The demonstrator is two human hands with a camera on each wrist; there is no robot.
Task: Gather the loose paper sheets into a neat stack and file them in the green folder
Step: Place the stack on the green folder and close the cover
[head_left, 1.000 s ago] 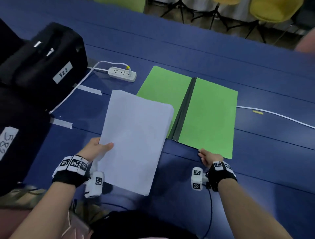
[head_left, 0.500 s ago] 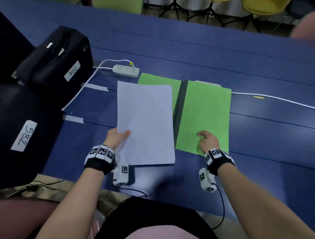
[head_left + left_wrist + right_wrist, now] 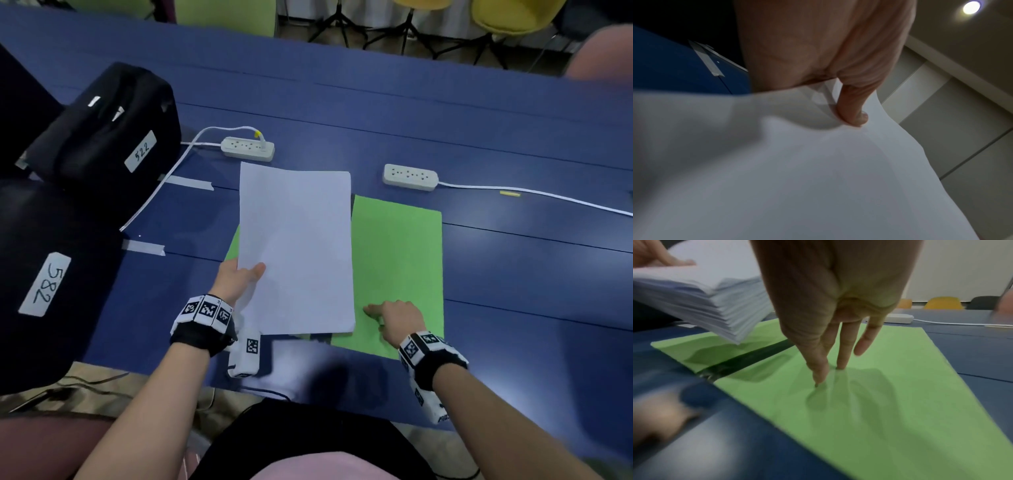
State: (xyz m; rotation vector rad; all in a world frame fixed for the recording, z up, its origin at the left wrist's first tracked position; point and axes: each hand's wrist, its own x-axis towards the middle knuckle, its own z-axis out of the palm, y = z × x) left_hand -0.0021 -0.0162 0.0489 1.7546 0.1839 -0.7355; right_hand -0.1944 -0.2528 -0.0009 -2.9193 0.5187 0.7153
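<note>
The green folder [image 3: 397,260] lies open on the blue table [image 3: 513,274], its dark spine mostly hidden under the paper. A squared stack of white sheets [image 3: 296,246] hangs above the folder's left half, and my left hand [image 3: 239,277] grips its near left edge, thumb on top. In the left wrist view the thumb [image 3: 853,110] presses on the top sheet [image 3: 818,170]. My right hand [image 3: 394,318] rests straight fingertips [image 3: 820,374] on the folder's right half [image 3: 869,394]. The stack's layered edge [image 3: 715,308] shows beside it, clear of the folder.
Two white power strips [image 3: 247,148] [image 3: 410,176] with cords lie beyond the folder. Black cases labelled 522 [image 3: 109,137] and 582 [image 3: 44,274] stand at the left. Tape strips [image 3: 188,183] mark the table. Chairs stand behind the far edge.
My left hand has carried the stack rightwards over the folder's left half. My right hand has moved from the folder's near corner onto its right half, and the folder slid nearer.
</note>
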